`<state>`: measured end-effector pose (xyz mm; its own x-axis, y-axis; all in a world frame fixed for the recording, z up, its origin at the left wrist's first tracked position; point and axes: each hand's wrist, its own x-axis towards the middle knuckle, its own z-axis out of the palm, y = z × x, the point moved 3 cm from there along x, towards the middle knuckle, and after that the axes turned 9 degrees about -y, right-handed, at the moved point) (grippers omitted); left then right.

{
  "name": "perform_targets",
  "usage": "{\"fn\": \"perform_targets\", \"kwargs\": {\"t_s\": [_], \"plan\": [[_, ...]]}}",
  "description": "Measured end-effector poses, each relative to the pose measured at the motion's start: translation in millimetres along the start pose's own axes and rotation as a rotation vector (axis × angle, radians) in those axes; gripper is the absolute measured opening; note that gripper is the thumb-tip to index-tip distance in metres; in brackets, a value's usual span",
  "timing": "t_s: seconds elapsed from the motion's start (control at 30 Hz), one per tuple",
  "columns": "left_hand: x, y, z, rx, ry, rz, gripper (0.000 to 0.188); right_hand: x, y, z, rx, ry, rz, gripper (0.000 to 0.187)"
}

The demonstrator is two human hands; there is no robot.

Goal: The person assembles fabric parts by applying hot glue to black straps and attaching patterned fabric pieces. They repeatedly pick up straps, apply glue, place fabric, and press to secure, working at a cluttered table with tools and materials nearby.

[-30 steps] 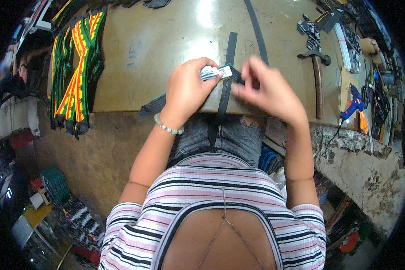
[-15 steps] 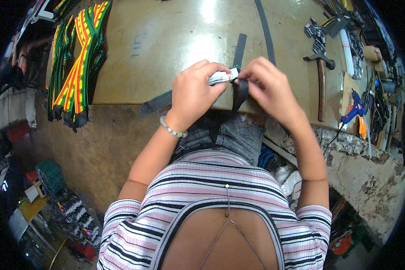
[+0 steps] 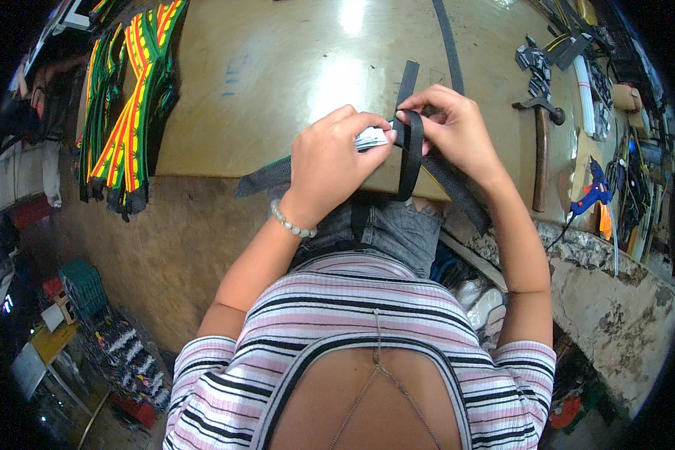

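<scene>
My left hand [image 3: 331, 156] is closed at the table's front edge, its thumb and fingers around a small stack of folded white labels [image 3: 371, 139]. Just right of it, my right hand [image 3: 459, 133] pinches a narrow black strap [image 3: 411, 169], which bends into a loop hanging over the edge. One wide dark webbing end [image 3: 264, 178] sticks out left of my left wrist. Another webbing piece [image 3: 460, 196] slants down below my right hand. How these pieces join is hidden by my fingers. Beyond the hands a short dark strip [image 3: 407, 81] points away across the table.
Yellow, red and green patterned straps [image 3: 136, 105] hang over the table edge at left. A long dark strap [image 3: 449, 49] runs toward the far side. At right lie a hammer [image 3: 541, 157], black buckles [image 3: 533, 66], white sticks [image 3: 583, 94] and a blue glue gun [image 3: 594, 187].
My right hand has risen slightly and turned, lifting the black strap into a taller loop. The webbing piece below my right hand now shows. My left hand keeps its grip on the labels.
</scene>
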<state>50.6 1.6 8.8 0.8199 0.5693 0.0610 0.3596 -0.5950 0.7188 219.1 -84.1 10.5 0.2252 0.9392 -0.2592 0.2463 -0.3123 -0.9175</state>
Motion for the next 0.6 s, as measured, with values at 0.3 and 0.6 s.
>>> {"fn": "perform_targets", "kwargs": {"t_s": [0.3,0.6], "plan": [[-5.7,12.5,10.3,0.337,0.073,0.179,0.024,41.6,5.5,-29.6,-0.189,-0.257,0.114,0.013],[-2.8,18.0,11.7,0.449,0.035,0.195,0.027,-88.8,72.7,-119.8,-1.289,1.027,0.157,0.053]]}}
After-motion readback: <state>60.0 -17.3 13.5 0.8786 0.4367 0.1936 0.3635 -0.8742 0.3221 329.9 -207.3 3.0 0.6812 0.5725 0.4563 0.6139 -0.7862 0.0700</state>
